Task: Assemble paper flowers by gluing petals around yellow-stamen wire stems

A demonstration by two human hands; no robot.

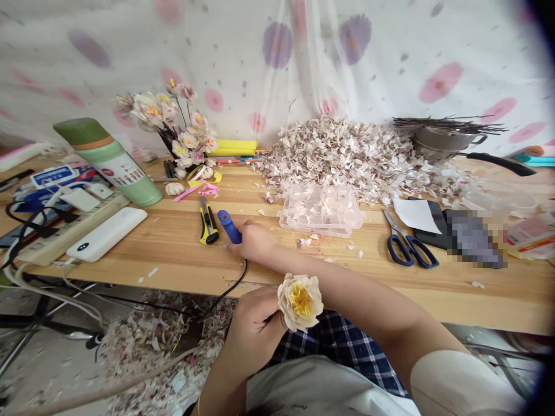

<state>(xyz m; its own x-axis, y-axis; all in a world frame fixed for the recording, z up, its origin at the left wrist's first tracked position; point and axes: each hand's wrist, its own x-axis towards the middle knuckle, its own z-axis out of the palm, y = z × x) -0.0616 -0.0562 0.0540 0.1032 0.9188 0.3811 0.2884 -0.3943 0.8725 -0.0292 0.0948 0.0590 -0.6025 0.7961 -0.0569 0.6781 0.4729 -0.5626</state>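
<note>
The left hand [254, 329] is held low over the person's lap, off the surface, its grip closed around the base of a cream-petalled artificial flower [300, 301] with a yellow centre; the flower sits just in front of the right forearm. The right arm reaches across the body to the wooden surface [173, 240], where the right hand [255, 241] rests with its grip closed on a corded blue-handled tool [229, 226]. The tool's black cord [236, 283] runs off the surface edge. A yellow-and-black utility knife [208, 221] lies just beside the tool, left of the hand. Farther back stands a clear compartment box [321, 209] containing pale petals, directly in front of a large heap of loose petals [338, 156]. To the right lie black-handled scissors [410, 245]. A green insulated bottle [108, 162] lies on its side at left, near a white power bank [106, 233]. More petal scraps [147, 346] cover the floor below the surface's front edge.
</note>
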